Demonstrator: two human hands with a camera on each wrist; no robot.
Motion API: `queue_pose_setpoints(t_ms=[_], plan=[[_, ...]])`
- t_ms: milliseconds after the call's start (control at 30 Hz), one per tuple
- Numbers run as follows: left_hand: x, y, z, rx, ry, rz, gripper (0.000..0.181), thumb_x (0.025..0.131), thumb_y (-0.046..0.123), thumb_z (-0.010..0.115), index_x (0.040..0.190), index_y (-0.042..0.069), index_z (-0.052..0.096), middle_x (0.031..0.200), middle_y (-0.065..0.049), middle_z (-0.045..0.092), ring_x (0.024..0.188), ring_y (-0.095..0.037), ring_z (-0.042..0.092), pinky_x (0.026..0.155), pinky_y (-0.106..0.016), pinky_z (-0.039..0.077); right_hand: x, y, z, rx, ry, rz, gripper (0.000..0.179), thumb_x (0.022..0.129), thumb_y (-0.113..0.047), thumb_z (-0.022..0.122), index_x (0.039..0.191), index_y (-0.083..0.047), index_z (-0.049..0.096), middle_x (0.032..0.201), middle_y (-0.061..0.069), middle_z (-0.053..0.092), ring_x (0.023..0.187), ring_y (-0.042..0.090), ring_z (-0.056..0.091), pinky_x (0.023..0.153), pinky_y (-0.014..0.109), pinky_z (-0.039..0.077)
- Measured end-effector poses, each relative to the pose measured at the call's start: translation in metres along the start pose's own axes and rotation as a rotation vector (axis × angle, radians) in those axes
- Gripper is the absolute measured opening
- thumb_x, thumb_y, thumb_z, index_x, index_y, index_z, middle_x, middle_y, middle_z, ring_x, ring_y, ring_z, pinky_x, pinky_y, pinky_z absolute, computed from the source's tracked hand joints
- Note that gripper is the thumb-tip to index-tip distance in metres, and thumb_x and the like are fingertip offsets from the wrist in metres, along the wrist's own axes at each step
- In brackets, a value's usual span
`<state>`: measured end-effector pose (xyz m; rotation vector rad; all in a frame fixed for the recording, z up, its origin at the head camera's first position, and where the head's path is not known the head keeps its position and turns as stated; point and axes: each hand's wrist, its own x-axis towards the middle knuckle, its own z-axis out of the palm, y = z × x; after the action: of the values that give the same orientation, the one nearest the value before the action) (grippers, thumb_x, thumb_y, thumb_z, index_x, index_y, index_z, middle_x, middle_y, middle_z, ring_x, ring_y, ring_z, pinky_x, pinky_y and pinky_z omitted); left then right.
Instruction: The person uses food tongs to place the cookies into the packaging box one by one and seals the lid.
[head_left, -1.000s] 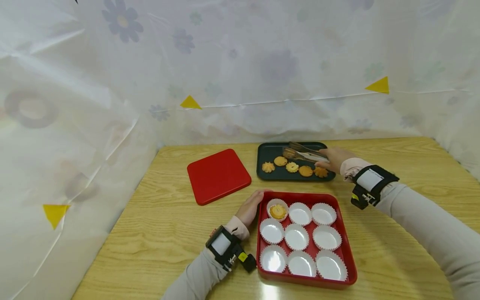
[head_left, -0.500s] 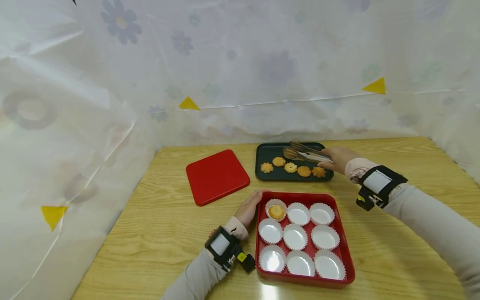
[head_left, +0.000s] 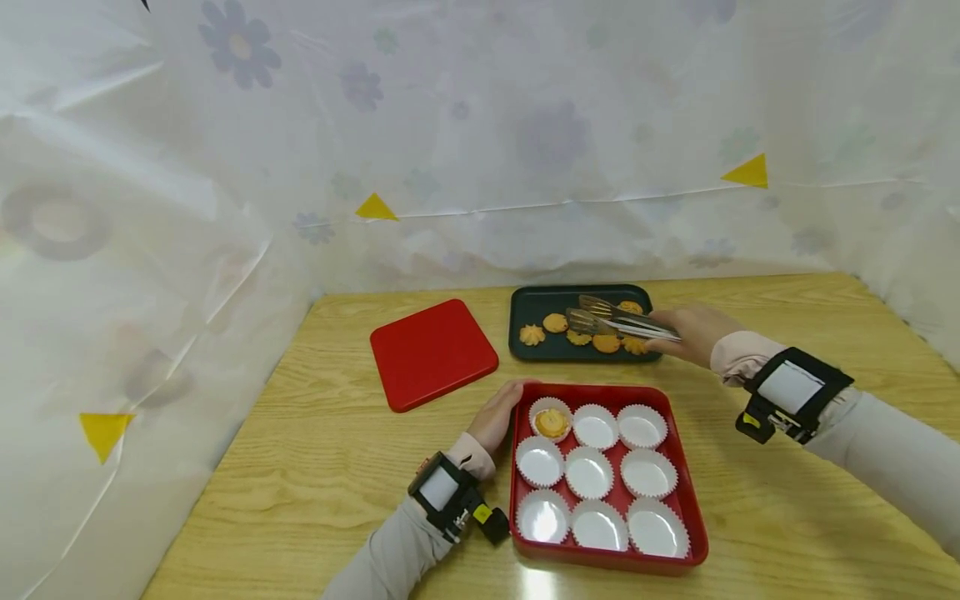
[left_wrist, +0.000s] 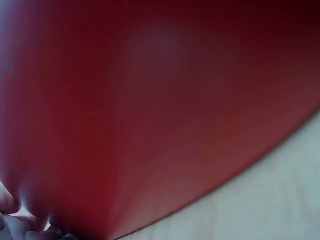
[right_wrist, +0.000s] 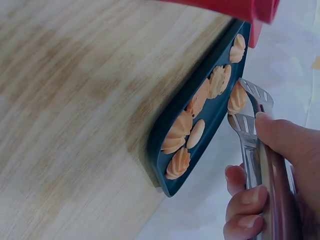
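A pale sheet (head_left: 480, 100) printed with flowers and marked with yellow triangles hangs behind a wooden table (head_left: 322, 433). Toward the near side of the table sits a square red box (head_left: 600, 561); a red lid (head_left: 435, 354) lies flat to its far left, and a dark green tray (head_left: 540, 303) lies beyond the box, right of the lid. The left hand (head_left: 495, 418) rests against the box at its far left corner; how far its fingers curl I cannot tell. The right hand (head_left: 693, 331) grips a pair of metal tongs (right_wrist: 272, 185), whose tips stand apart over the tray. White paper cups (head_left: 588, 473) fill the box in three rows of three. Cookies (head_left: 532, 335) lie on the tray, one just beside the tongs' tips, and a single round cookie (head_left: 551, 422) sits in the far left cup.
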<state>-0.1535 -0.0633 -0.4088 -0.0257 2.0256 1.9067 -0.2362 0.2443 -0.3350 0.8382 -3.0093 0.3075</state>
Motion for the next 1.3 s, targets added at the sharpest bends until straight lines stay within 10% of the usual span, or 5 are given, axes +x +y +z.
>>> queue_pose_setpoints(t_ms=[600,1300], plan=[[0.004,-0.002,0.000,0.015,0.024,-0.008,0.041,0.104,0.038,0.037,0.136,0.019,0.055,0.135,-0.005,0.054,0.127,-0.022,0.043,0.113,-0.051,0.024,-0.031,-0.014,-0.003,0.024,0.032,-0.030,0.049,0.086,-0.028,0.073,0.117,0.008,0.062,0.086,0.008,0.067,0.068,0.015,0.054,0.065,0.038,0.050],[0.004,0.000,-0.002,0.052,0.027,-0.009,0.043,0.103,0.040,0.037,0.137,0.019,0.054,0.136,-0.006,0.053,0.127,-0.023,0.042,0.113,-0.052,0.024,-0.074,-0.028,-0.008,-0.018,0.122,-0.089,0.051,0.080,-0.025,0.079,0.118,0.005,0.064,0.093,0.009,0.069,0.070,0.014,0.054,0.065,0.038,0.052]])
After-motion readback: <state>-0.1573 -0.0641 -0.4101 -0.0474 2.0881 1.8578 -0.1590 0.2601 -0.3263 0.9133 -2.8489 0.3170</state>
